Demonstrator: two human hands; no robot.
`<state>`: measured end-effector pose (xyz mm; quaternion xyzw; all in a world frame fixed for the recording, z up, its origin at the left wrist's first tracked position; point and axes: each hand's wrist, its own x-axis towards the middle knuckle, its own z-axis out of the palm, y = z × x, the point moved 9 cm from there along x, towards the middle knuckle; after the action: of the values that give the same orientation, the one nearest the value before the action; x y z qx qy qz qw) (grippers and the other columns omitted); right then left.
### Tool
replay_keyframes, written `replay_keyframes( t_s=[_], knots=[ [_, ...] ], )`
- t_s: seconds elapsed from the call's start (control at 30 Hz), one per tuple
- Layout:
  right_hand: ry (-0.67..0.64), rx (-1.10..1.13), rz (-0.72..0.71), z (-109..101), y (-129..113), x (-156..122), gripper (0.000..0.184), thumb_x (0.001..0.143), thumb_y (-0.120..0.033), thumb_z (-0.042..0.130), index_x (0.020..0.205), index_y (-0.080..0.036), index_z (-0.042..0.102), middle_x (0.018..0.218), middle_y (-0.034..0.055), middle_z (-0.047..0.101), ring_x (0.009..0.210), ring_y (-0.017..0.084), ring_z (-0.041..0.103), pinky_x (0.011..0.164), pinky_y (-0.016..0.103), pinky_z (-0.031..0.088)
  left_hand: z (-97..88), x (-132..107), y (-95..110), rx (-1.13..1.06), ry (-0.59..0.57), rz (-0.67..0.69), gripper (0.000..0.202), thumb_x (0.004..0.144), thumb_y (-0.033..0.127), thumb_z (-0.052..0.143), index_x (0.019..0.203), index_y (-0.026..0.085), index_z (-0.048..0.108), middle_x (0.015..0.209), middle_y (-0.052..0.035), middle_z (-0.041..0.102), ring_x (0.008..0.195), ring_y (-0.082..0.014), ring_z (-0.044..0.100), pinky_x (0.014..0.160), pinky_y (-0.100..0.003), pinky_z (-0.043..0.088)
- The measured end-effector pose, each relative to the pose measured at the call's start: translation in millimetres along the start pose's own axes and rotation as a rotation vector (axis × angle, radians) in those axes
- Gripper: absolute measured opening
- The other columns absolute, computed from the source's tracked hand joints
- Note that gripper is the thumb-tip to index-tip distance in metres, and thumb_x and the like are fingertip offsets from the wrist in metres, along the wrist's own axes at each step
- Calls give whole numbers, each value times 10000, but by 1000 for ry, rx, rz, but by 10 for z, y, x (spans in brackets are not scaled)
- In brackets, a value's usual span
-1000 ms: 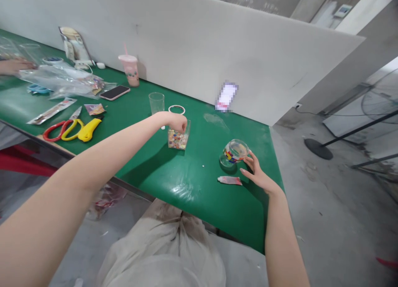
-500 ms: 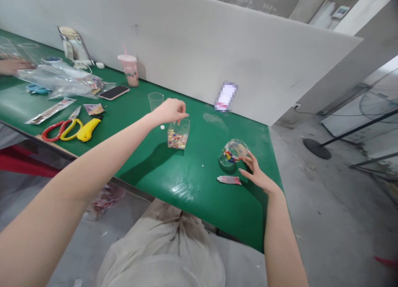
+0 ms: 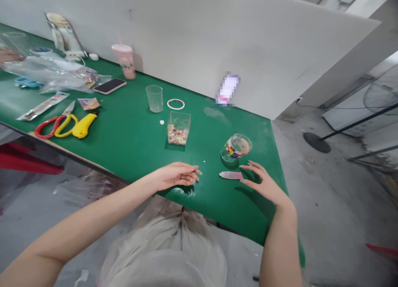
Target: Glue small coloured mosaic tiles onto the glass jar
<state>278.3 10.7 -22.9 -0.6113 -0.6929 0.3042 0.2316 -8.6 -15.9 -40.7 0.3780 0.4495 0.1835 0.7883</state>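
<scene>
Hovering palm-inward just inside the front edge of the green worktop [image 3: 133, 146], the left hand [image 3: 177, 175] has its fingers loosely curled; whether a tiny piece is pinched among the fingertips cannot be told. The right hand [image 3: 264, 183], nearer the right edge, is spread in a wide C about the flat end of a small tube [image 3: 230, 176], gripping nothing; whether it touches the tube is unclear. Just beyond the tube, towards the right edge, a clear jar [image 3: 233, 149] banded with coloured squares sits tilted. An open clear box [image 3: 179, 123], partly filled with small coloured pieces [image 3: 178, 137], stands between the front and back edges, well left of the jar.

The step in hand seems to be a pause between picking out pieces and working on the jar. Taking up the tube would call for the right thumb and fingers to close lightly; working on the jar would call for a steadying hold, since its rounded side could roll.

No brand or wording can be read: print on the tube and on the pink cup [image 3: 124, 63] by the back edge is too small, and the lit phone [image 3: 228, 89] there is blurred into blocks.
</scene>
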Motion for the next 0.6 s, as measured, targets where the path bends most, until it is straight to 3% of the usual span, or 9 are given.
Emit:
replay_keyframes(
  t_s=[0.1, 0.2, 0.33, 0.5, 0.6],
  knots=[
    [123, -11, -44, 113, -100, -150, 463, 691, -596, 699, 1059, -318, 651, 1419, 70, 424, 1369, 331, 358, 1151, 553, 265, 39, 53, -117, -70, -48, -57, 298, 893, 450, 504, 986, 230, 683, 1127, -41, 716, 1063, -171, 655, 864, -213, 532],
    [195, -29, -54, 209, -151, -197, 457, 697, -563, 716, 1080, -326, 637, 1409, 63, 442, 1351, 319, 383, 1143, 586, 252, 84, 66, -88, -110, -78, -74, 325, 938, 409, 430, 1048, 212, 664, 1233, -59, 663, 1164, -175, 604, 927, -212, 513],
    [193, -2, -103, 283, -216, -155, 381, 737, -505, 709, 1058, -307, 652, 1379, 63, 488, 1324, 289, 425, 1142, 533, 288, 182, 91, -83, -220, -106, -63, 315, 953, 359, 452, 1032, 159, 683, 1206, -101, 675, 1100, -161, 642, 928, -207, 511],
    [213, 58, -100, 287, -225, -121, 234, 769, -442, 691, 900, -253, 647, 1358, 93, 502, 1288, 276, 467, 1124, 491, 329, 152, 160, -110, -284, -15, -29, 284, 949, 308, 492, 961, 122, 706, 1046, -122, 729, 841, -118, 708, 801, -190, 549],
    [212, 100, -118, 294, -265, -133, 218, 759, -424, 703, 824, -226, 638, 1352, 104, 512, 1258, 279, 496, 1103, 493, 351, 143, 182, -65, -329, -33, 12, 198, 922, 201, 538, 964, 116, 712, 1067, -115, 725, 871, -118, 705, 800, -176, 542]
  ],
)
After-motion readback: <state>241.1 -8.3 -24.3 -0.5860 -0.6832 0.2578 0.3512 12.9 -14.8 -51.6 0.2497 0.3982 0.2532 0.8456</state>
